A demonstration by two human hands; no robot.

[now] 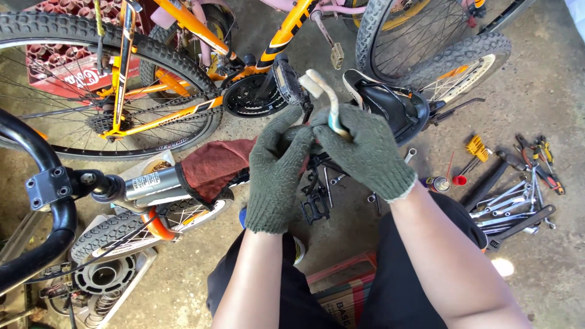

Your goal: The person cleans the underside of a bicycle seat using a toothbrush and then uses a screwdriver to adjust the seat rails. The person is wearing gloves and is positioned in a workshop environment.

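Bicycle (183, 79) lies behind the hands; wrenches (512, 204) right on the floor (548, 91); wheel (140, 222) left, seemingly beneath the frame tube (149, 183)

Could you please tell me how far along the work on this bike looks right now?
Done: wrenches and drivers are laid out on the floor, and a red cloth is draped on the frame. In hand: the right hand grips a pale curved tool, with the left hand alongside. Left: a loose black pedal lies on the floor.

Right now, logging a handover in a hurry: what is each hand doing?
Left hand: closed, its grip hidden behind the glove; contents cannot be told.
Right hand: closed on a bent, pale, worn tube.
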